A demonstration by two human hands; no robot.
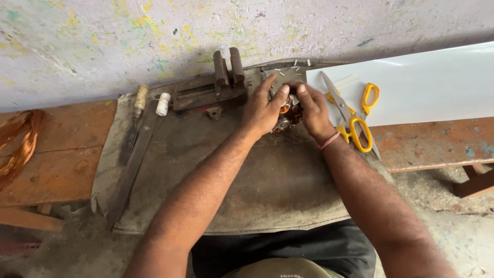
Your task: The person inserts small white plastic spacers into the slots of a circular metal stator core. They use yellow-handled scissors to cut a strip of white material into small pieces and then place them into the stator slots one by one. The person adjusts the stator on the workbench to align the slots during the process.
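A small round motor stator with copper winding [287,114] sits on a grey cloth [257,180] spread over a low wooden bench. My left hand [263,109] wraps its left side, fingers curled over the top. My right hand [313,110] grips its right side, thumb and fingers pressing on the top edge. A pink band circles my right wrist. Most of the stator is hidden between the two hands.
A rusty bench vise [213,85] stands behind my left hand. Yellow-handled scissors [355,116] lie right of my right hand, partly on a white sheet [427,82]. A chisel [135,121], a flat file [126,180] and a white spool [163,103] lie left; copper wire [20,144] far left.
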